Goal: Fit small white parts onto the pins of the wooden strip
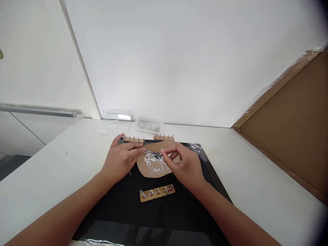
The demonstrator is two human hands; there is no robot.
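My left hand (pixel 121 159) is closed, thumb and index finger pinching a slim grey strip-like piece (pixel 150 151) that points right. My right hand (pixel 183 162) is also closed, its fingertips pinching a small pale piece (pixel 162 150) close to the strip's far end. Whether the two pieces touch I cannot tell. Beneath both hands lies a brown paper sheet (pixel 146 173) with many small white chips (pixel 148 159) and a dark patch (pixel 158 156) on it. Nearer me, a wooden strip (pixel 155 196) bears several round metallic studs with small pale pieces and one longer translucent piece (pixel 142 194).
A black glossy mat (pixel 123 208) covers the white table (pixel 51 177). Behind the paper stand two wooden strips with upright pegs, one left (pixel 134 139) and one right (pixel 164 137). A translucent tray (pixel 149 125) and clear plastic bags (pixel 110 128) lie near the wall.
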